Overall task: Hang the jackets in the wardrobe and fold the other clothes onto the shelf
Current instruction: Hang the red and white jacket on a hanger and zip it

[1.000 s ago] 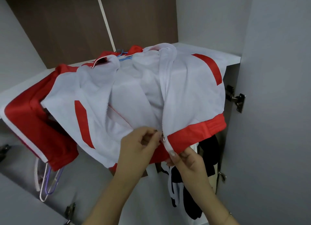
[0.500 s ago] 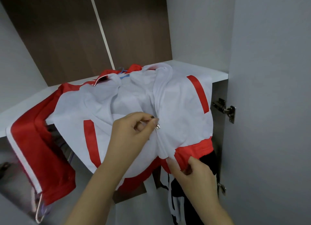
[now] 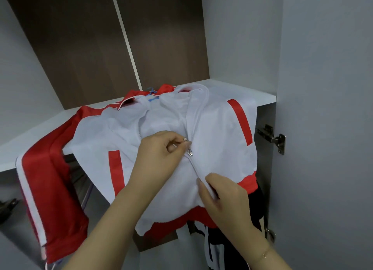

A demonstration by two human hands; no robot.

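A white and red zip jacket (image 3: 218, 128) lies spread over the white wardrobe shelf (image 3: 262, 96), its hem and a red sleeve (image 3: 50, 189) hanging over the front edge. My left hand (image 3: 159, 154) pinches the metal zipper pull (image 3: 189, 151) about halfway up the front. My right hand (image 3: 220, 197) grips the closed zip and white fabric lower down, near the red hem. A blue hanger (image 3: 152, 93) pokes out at the jacket's collar.
A black and white garment (image 3: 232, 247) hangs below the shelf at the right. The grey wardrobe door (image 3: 327, 128) stands open on the right with metal hinges (image 3: 272, 138). Brown back panels rise behind the shelf.
My left hand has drawn the zipper pull up from near the hem to mid-front. My right hand has stayed on the fabric below. The view has tilted up.
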